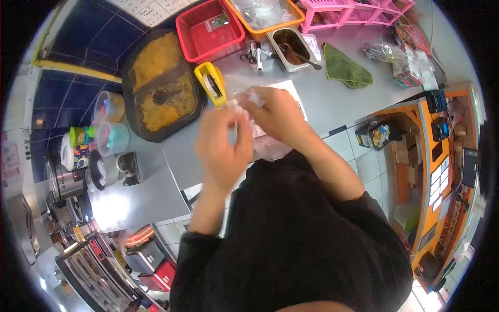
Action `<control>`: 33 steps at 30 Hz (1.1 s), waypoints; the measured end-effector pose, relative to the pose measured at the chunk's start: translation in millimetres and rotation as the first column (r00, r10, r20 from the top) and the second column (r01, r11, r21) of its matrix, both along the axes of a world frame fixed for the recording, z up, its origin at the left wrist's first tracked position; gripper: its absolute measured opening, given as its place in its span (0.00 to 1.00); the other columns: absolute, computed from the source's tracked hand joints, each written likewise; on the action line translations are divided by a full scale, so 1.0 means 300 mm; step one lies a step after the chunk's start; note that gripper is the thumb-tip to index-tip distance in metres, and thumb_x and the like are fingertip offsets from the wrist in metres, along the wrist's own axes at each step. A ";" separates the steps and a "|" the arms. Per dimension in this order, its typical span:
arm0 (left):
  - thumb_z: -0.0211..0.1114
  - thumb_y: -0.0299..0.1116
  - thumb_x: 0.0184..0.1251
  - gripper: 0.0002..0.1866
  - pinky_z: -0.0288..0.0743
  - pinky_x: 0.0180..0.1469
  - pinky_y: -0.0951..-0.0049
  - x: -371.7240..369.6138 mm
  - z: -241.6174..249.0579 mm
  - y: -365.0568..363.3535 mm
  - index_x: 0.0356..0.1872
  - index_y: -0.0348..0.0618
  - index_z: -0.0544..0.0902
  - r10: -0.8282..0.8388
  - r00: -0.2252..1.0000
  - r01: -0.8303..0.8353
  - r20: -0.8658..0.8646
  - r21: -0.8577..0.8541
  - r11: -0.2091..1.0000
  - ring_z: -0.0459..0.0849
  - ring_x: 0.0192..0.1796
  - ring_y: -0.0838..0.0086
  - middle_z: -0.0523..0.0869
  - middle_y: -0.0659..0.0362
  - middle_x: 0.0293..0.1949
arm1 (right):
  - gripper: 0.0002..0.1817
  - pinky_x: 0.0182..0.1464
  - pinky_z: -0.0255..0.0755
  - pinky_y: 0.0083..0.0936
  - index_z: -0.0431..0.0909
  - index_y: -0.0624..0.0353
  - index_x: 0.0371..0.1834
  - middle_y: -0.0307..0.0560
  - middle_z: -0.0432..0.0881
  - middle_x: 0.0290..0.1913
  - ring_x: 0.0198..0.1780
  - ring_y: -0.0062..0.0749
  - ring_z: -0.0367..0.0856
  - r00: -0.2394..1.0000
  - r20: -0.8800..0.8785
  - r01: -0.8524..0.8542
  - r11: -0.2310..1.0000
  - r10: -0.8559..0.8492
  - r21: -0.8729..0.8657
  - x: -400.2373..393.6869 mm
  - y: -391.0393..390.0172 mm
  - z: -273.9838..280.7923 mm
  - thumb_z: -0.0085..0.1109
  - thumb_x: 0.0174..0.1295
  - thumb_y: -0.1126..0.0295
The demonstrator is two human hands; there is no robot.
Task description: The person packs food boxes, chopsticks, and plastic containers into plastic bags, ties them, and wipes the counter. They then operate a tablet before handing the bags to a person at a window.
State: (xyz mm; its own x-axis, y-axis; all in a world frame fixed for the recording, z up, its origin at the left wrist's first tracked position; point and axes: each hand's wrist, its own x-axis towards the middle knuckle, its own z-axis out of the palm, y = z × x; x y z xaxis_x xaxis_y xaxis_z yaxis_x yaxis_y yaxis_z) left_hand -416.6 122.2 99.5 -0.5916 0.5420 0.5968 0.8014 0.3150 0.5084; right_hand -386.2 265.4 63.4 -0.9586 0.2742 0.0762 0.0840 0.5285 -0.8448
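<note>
My right hand is closed in a pinch on the gathered top of a clear plastic bag, whose body hangs below it by the counter's edge. My left hand is blurred, its fingers curled in near the right fingertips; what they pinch is too small to make out. Just beyond my left hand stands a yellow tape dispenser with a roll in it. A white sheet lies on the counter, partly behind my right hand.
A dark two-part tray of yellow-brown food sits left. Behind are a red basket, markers, a steel container with a spoon, a green cloth and a pink rack. Plastic tubs stand along the wall.
</note>
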 end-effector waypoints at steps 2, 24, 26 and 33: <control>0.66 0.24 0.59 0.08 0.76 0.40 0.58 0.112 -0.064 -0.030 0.39 0.36 0.79 0.000 0.904 -0.008 0.427 0.016 1.000 0.83 0.40 0.51 0.82 0.49 0.35 | 0.14 0.32 0.77 0.48 0.83 0.59 0.38 0.56 0.83 0.23 0.27 0.58 0.83 0.998 0.009 0.070 0.995 -0.070 -0.075 0.003 0.021 0.079 0.60 0.61 0.58; 0.64 0.30 0.61 0.06 0.59 0.32 0.77 -0.119 -0.205 0.051 0.29 0.38 0.81 -0.332 0.462 0.133 0.822 0.306 0.943 0.67 0.28 0.81 0.73 0.65 0.29 | 0.15 0.19 0.53 0.16 0.74 0.56 0.39 0.30 0.70 0.26 0.19 0.13 0.60 0.926 0.084 -0.146 0.554 0.369 -0.819 0.094 0.160 -0.006 0.54 0.74 0.55; 0.62 0.30 0.64 0.04 0.52 0.27 0.81 -0.131 -0.208 0.067 0.29 0.44 0.78 -0.388 0.156 -0.102 0.909 0.405 0.909 0.61 0.24 0.87 0.68 0.72 0.23 | 0.15 0.24 0.63 0.15 0.74 0.51 0.43 0.28 0.71 0.29 0.22 0.13 0.66 0.792 0.211 -0.285 0.652 0.573 -0.703 0.092 0.207 -0.002 0.47 0.76 0.52; 0.56 0.37 0.74 0.10 0.56 0.19 0.86 -0.165 -0.145 0.072 0.45 0.42 0.80 -0.322 -0.105 0.101 0.941 0.332 0.938 0.72 0.19 0.86 0.78 0.68 0.25 | 0.16 0.24 0.59 0.14 0.78 0.51 0.44 0.28 0.70 0.28 0.23 0.12 0.65 0.687 0.171 -0.319 0.504 0.706 -0.803 0.068 0.314 -0.040 0.48 0.76 0.51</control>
